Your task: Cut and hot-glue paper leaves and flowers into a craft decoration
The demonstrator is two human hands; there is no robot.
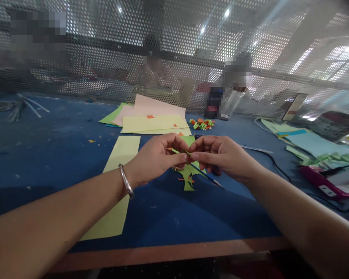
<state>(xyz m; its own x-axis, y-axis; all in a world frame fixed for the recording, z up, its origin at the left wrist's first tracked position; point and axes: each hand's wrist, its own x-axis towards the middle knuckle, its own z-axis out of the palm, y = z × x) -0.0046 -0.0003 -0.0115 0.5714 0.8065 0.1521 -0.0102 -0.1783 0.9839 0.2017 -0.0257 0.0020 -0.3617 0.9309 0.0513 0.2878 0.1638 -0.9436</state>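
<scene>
My left hand (165, 155), with a silver bangle (125, 180) on its wrist, meets my right hand (218, 153) above the middle of the table. Thumbs and forefingers of both hands pinch a tiny piece of green paper (187, 153); its shape is mostly hidden. Beneath them lies a cut green paper sheet (189, 182) with orange scraps around it. A blue thin pen-like tool (212, 180) slants out from below my fingers. To the left, a long pale yellow paper strip (116, 209) reaches under my left forearm.
Pink and yellow sheets (159, 106) lie stacked behind my hands, beside a small heap of orange and green paper pieces (202, 124). At right are a purple power strip (322, 182), a black cable (277, 166) and more paper (314, 141). A perforated metal screen (104, 58) borders the blue table.
</scene>
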